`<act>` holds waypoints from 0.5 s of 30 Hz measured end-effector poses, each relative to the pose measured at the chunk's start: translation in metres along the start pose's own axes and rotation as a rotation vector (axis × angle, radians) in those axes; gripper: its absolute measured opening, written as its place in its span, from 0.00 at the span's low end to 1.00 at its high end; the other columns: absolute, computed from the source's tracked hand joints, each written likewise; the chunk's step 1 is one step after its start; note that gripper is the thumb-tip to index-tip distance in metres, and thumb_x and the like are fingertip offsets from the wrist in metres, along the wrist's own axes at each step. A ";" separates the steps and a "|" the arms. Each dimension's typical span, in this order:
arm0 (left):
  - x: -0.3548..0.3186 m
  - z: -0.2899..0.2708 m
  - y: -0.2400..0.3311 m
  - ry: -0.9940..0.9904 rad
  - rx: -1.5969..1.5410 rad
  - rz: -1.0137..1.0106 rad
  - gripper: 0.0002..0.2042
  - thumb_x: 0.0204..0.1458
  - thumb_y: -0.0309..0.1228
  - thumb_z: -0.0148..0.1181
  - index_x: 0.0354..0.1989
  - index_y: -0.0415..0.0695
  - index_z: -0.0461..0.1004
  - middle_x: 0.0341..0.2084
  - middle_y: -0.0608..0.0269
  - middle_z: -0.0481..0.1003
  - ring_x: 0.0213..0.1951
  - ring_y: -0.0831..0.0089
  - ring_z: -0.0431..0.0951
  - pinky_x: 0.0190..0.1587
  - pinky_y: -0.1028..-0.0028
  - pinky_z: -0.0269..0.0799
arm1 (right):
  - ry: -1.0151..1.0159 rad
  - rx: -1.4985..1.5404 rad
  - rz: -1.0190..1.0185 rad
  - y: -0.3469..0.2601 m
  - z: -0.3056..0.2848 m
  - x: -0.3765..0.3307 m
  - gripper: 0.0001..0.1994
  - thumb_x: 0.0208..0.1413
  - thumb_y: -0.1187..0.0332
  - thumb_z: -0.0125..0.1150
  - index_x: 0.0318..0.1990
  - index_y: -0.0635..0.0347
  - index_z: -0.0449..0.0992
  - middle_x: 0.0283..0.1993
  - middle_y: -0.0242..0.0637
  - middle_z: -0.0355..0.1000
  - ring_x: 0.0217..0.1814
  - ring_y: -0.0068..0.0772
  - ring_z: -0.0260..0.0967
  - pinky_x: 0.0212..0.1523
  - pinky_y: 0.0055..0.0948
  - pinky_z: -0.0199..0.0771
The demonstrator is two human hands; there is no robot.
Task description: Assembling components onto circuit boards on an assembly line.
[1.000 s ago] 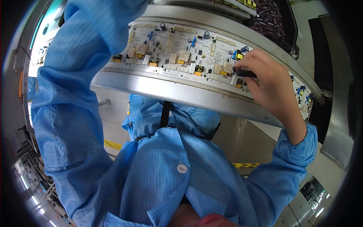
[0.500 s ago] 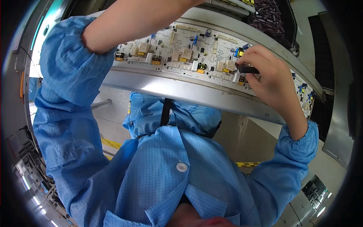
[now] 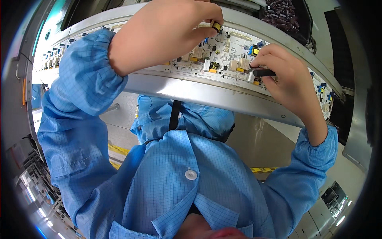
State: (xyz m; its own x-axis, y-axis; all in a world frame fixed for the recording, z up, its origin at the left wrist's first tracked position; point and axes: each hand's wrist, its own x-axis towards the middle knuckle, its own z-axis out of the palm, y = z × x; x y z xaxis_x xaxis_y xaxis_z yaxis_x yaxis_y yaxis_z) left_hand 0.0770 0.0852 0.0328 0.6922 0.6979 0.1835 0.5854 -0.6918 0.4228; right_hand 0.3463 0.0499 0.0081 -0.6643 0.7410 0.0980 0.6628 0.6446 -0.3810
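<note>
pinching component (image 3: pixel 216 26), bin (image 3: pixel 305 35) of cylinders (image 3: pixel 281 16) beyond

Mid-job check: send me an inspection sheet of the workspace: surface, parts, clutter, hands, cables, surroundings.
Surface: circuit boards in a row between metal rails.
Job's things: yellow part and black rod, both in hand.
Clutter: dark bin of small dark parts beyond the far rail.
Hands: left hand pinches the yellow part; right hand holds the black rod over the boards.
Cables: thin dark line at far left, perhaps a cable.
Surroundings: yellow-black floor tape.

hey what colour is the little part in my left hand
The little part is yellow and black; it shows best in the head view.
</note>
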 end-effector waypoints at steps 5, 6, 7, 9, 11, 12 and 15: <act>0.004 0.014 -0.016 -0.005 0.020 0.024 0.08 0.50 0.25 0.59 0.38 0.37 0.74 0.31 0.52 0.75 0.38 0.49 0.76 0.42 0.60 0.73 | -0.048 0.100 0.006 0.003 -0.001 -0.002 0.18 0.38 0.87 0.60 0.40 0.61 0.77 0.43 0.39 0.74 0.43 0.40 0.76 0.41 0.30 0.78; 0.004 0.016 -0.014 -0.003 0.018 -0.003 0.07 0.50 0.25 0.59 0.37 0.38 0.74 0.30 0.54 0.74 0.38 0.50 0.76 0.43 0.60 0.72 | -0.039 0.112 0.008 0.003 -0.001 -0.002 0.18 0.39 0.87 0.60 0.40 0.61 0.77 0.44 0.39 0.73 0.43 0.40 0.76 0.42 0.30 0.78; 0.004 0.018 -0.013 0.000 0.016 -0.029 0.06 0.50 0.25 0.59 0.36 0.39 0.74 0.28 0.55 0.74 0.38 0.52 0.76 0.43 0.60 0.70 | -0.030 0.124 0.010 0.003 0.000 -0.002 0.18 0.39 0.87 0.60 0.40 0.62 0.77 0.44 0.40 0.73 0.44 0.40 0.75 0.42 0.30 0.78; 0.001 0.029 -0.013 0.018 0.085 -0.017 0.10 0.50 0.26 0.62 0.41 0.40 0.75 0.28 0.55 0.76 0.39 0.55 0.77 0.43 0.61 0.72 | 0.015 0.154 -0.011 0.004 0.000 -0.001 0.16 0.40 0.86 0.60 0.39 0.62 0.76 0.43 0.40 0.73 0.43 0.42 0.75 0.42 0.32 0.77; 0.002 0.033 -0.010 0.020 0.137 -0.019 0.12 0.50 0.26 0.64 0.43 0.41 0.76 0.29 0.56 0.76 0.40 0.56 0.77 0.44 0.63 0.73 | 0.087 0.190 -0.056 0.006 -0.001 0.002 0.12 0.43 0.82 0.62 0.38 0.62 0.75 0.41 0.39 0.72 0.40 0.47 0.74 0.41 0.36 0.75; 0.002 0.035 -0.006 0.014 0.155 -0.028 0.12 0.50 0.27 0.65 0.43 0.41 0.76 0.30 0.56 0.76 0.41 0.56 0.77 0.45 0.63 0.73 | 0.124 0.154 -0.069 0.008 -0.004 0.004 0.13 0.43 0.82 0.62 0.39 0.62 0.75 0.42 0.40 0.72 0.41 0.47 0.74 0.42 0.36 0.75; 0.003 0.037 -0.006 0.027 0.258 0.083 0.10 0.49 0.27 0.66 0.40 0.40 0.77 0.36 0.57 0.75 0.44 0.57 0.76 0.47 0.64 0.73 | 0.173 -0.007 -0.080 0.023 -0.028 0.012 0.15 0.45 0.78 0.63 0.44 0.62 0.76 0.46 0.43 0.74 0.49 0.48 0.74 0.49 0.37 0.75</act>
State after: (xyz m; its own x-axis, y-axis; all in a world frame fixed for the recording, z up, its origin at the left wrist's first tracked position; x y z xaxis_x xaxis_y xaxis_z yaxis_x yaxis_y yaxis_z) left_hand 0.0915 0.0849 -0.0020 0.7328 0.6393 0.2330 0.6177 -0.7686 0.1663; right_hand 0.3636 0.0788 0.0260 -0.6465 0.7079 0.2844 0.6129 0.7039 -0.3589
